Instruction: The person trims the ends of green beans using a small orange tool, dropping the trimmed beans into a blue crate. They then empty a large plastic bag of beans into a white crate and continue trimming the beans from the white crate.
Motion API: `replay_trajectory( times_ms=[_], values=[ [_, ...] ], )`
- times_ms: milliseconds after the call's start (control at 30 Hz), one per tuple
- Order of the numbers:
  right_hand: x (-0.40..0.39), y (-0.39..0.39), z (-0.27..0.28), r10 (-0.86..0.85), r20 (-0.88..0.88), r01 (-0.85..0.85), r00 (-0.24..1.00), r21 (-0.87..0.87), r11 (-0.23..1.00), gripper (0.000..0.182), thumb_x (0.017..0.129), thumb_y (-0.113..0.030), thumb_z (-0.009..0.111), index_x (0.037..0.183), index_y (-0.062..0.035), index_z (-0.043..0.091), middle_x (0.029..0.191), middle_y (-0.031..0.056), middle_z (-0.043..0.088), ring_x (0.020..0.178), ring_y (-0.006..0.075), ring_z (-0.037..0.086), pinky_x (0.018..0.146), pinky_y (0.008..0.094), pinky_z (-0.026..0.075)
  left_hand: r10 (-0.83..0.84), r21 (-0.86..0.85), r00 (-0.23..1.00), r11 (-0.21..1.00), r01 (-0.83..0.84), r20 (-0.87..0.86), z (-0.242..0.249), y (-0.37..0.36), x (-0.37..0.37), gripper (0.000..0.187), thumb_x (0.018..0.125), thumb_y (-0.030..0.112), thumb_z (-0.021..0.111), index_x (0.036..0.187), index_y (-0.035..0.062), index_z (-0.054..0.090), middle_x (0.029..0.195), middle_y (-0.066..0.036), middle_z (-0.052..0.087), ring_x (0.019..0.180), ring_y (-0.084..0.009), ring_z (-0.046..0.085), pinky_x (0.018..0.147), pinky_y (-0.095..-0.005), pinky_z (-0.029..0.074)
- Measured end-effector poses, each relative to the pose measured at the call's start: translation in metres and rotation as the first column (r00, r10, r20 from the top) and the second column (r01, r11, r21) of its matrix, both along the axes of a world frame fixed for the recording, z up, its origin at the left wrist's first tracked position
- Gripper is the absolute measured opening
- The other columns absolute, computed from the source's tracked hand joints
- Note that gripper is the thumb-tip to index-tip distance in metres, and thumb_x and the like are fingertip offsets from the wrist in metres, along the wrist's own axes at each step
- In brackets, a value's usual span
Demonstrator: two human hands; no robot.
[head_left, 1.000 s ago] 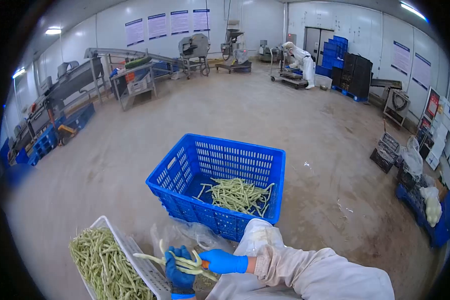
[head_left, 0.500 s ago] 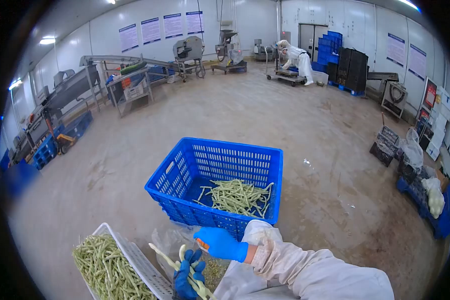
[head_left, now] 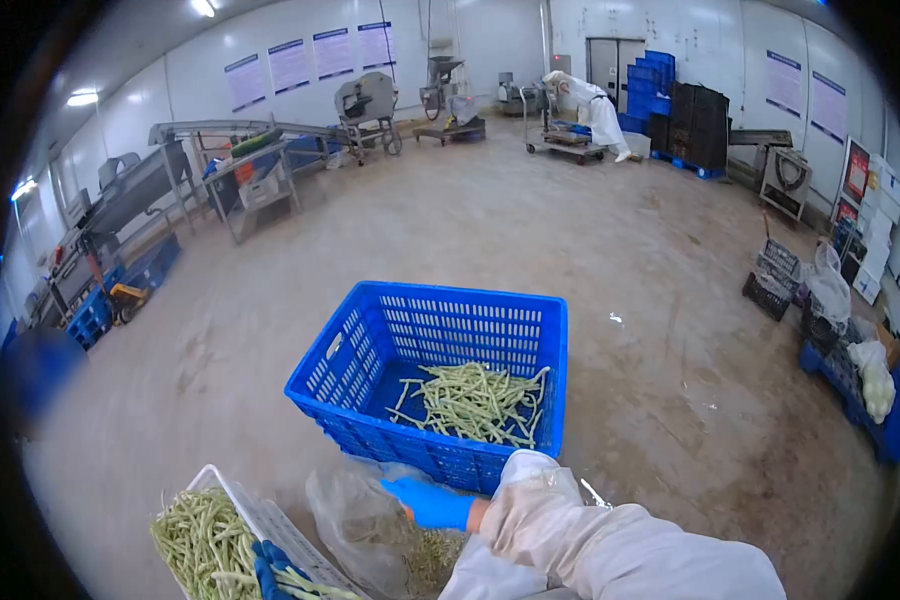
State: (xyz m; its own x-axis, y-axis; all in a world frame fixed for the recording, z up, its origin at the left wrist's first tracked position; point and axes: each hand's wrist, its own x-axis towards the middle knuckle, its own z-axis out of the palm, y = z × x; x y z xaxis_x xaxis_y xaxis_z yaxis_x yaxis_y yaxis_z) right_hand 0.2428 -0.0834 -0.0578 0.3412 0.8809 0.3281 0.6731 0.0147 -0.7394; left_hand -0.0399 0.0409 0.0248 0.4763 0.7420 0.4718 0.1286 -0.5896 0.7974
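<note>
My left hand (head_left: 269, 572), in a dark blue glove, is over the white basket (head_left: 232, 484) heaped with pale green beans (head_left: 198, 535). Its fingers close around several long beans that stick out to the right; the frame's lower edge cuts off part of it. My right hand (head_left: 430, 503), in a bright blue glove, is closed above a clear plastic bag (head_left: 345, 515) holding small green scraps. A trace of orange shows at its fingers, but I cannot make out the object. Beyond it stands a blue crate (head_left: 425, 449) with more beans (head_left: 477, 402) on its bottom.
Wet floor (head_left: 510, 215) surrounds the crate. A person in white (head_left: 592, 108) bends over a cart (head_left: 567, 143) at the back. Machines and a metal table (head_left: 252, 178) stand at the left. Blue pallets and bags (head_left: 875, 383) lie at the right.
My left hand has moved left and down with its beans, from beside the bag to the white basket. My right hand has lowered slightly and turned, hiding most of the orange object.
</note>
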Motion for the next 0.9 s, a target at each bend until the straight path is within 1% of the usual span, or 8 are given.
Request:
replay_trajectory(
  times_ms=[67, 100, 167, 200, 400, 633, 700, 900],
  values=[
    [-0.021, -0.005, -0.029, 0.064, -0.031, -0.069, 0.997, -0.208, 0.976, 0.036, 0.078, -0.01, 0.054, 0.113, -0.003, 0.055, 0.119, 0.0213, 0.052, 0.103, 0.0356, 0.053, 0.091, 0.0398, 0.041, 0.032, -0.483, 0.814, 0.819, 0.311, 0.58, -0.029, 0.029, 0.005, 0.041, 0.094, 0.017, 0.04, 0.133, 0.0033, 0.036, 0.125, -0.009, 0.047, 0.103, -0.0164, 0.051, 0.089, -0.0296, 0.042],
    [-0.017, -0.003, -0.061, 0.153, 0.343, -0.097, 0.927, -0.175, 0.98, 0.038, 0.076, -0.01, 0.054, 0.113, -0.003, 0.056, 0.118, 0.0204, 0.053, 0.104, 0.0355, 0.053, 0.091, 0.0399, 0.041, 0.028, -0.506, 0.787, 0.78, 0.368, 0.617, -0.02, 0.026, 0.015, 0.041, 0.095, 0.017, 0.036, 0.131, -0.0032, 0.036, 0.129, -0.01, 0.043, 0.119, -0.0187, 0.041, 0.104, -0.0317, 0.027],
    [-0.018, -0.013, -0.074, 0.325, 0.333, -0.27, 0.886, -0.199, 0.942, 0.044, 0.075, -0.01, 0.055, 0.119, -0.006, 0.051, 0.116, 0.0193, 0.054, 0.102, 0.0361, 0.054, 0.086, 0.0406, 0.043, -0.219, -0.173, 0.925, 0.944, 0.281, 0.31, 0.016, 0.01, 0.05, 0.041, 0.095, 0.017, 0.035, 0.131, -0.0017, 0.036, 0.126, -0.011, 0.046, 0.115, -0.0189, 0.044, 0.101, -0.0321, 0.032],
    [-0.006, -0.012, -0.076, 0.413, -0.067, -0.417, 0.908, -0.219, 0.882, 0.049, 0.075, -0.009, 0.054, 0.124, -0.009, 0.047, 0.115, 0.0192, 0.053, 0.099, 0.0368, 0.055, 0.082, 0.0412, 0.046, -0.149, -0.414, 0.823, 0.806, 0.422, 0.548, 0.023, 0.013, 0.069, 0.04, 0.094, 0.016, 0.039, 0.131, 0.0005, 0.037, 0.121, -0.009, 0.049, 0.111, -0.0183, 0.047, 0.097, -0.0314, 0.036],
    [-0.027, -0.015, -0.001, 0.527, 0.016, -0.405, 0.85, -0.62, 0.672, 0.034, 0.08, -0.019, 0.052, 0.113, -0.0124, 0.057, 0.102, 0.0163, 0.06, 0.088, 0.0357, 0.058, 0.074, 0.0429, 0.047, 0.007, -0.584, 0.672, 0.501, 0.639, 0.741, 0.062, 0.033, 0.204, 0.044, 0.087, 0.012, 0.052, 0.128, 0.0051, 0.04, 0.108, -0.007, 0.053, 0.098, -0.017, 0.051, 0.087, -0.0271, 0.041],
    [-0.028, -0.011, -0.039, 0.575, -0.315, -0.596, 0.755, 0.035, 0.802, 0.03, 0.079, -0.024, 0.058, 0.104, -0.0079, 0.059, 0.091, 0.0161, 0.062, 0.08, 0.0356, 0.059, 0.069, 0.042, 0.047, -0.11, -0.326, 0.992, 0.942, 0.085, -0.059, -0.017, 0.041, 0.316, 0.064, 0.077, 0.019, 0.063, 0.131, 0.0028, 0.033, 0.124, -0.023, 0.04, 0.115, -0.0321, 0.041, 0.097, -0.0375, 0.035],
    [-0.023, -0.004, -0.01, 0.607, -0.089, -0.533, 0.789, -0.591, 0.606, 0.032, 0.08, -0.024, 0.059, 0.107, -0.0064, 0.059, 0.094, 0.0167, 0.061, 0.08, 0.0355, 0.059, 0.069, 0.0422, 0.047, -0.058, -0.198, 0.998, 0.979, 0.052, -0.027, -0.014, 0.044, 0.272, 0.071, 0.074, 0.021, 0.067, 0.132, 0.0021, 0.031, 0.129, -0.027, 0.037, 0.12, -0.0365, 0.038, 0.1, -0.0404, 0.033],
    [-0.034, -0.002, 0.019, 0.584, -0.078, -0.538, 0.808, -0.5, 0.679, 0.031, 0.079, -0.024, 0.061, 0.103, -0.0052, 0.059, 0.088, 0.0174, 0.06, 0.077, 0.0352, 0.058, 0.066, 0.0437, 0.047, 0.319, -0.081, 0.944, 0.942, -0.325, -0.082, -0.02, 0.137, 0.032, 0.055, 0.08, 0.023, 0.066, 0.123, -0.0023, 0.042, 0.129, -0.018, 0.039, 0.116, -0.0264, 0.042, 0.095, -0.0341, 0.038]
  ],
)
